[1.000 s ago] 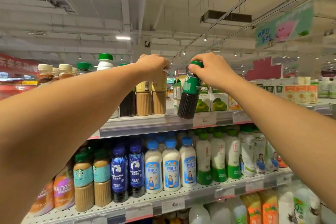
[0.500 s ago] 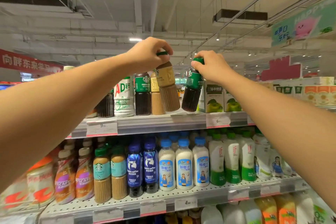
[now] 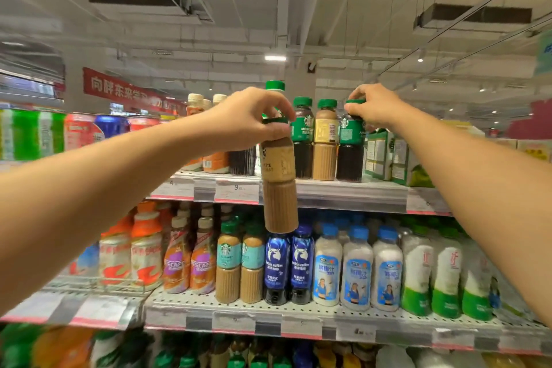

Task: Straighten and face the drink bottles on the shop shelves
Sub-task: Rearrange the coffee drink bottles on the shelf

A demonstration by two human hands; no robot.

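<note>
Left hand (image 3: 254, 119) pinches the latte bottle (image 3: 279, 185) by its dark cap, held in the air in front of the top shelf (image 3: 343, 192), clear of it. Long axis near vertical, cap up, base tipped slightly right; label faces the camera. Right hand (image 3: 375, 104) grips the green cap of a dark coffee bottle (image 3: 351, 146) standing upright on the top shelf, label forward, beside a tan bottle (image 3: 326, 143) and another dark one (image 3: 303, 140). Green cartons (image 3: 385, 158) just right of it. Lower shelf (image 3: 298, 320) bottles stand below the hanging latte.
</note>
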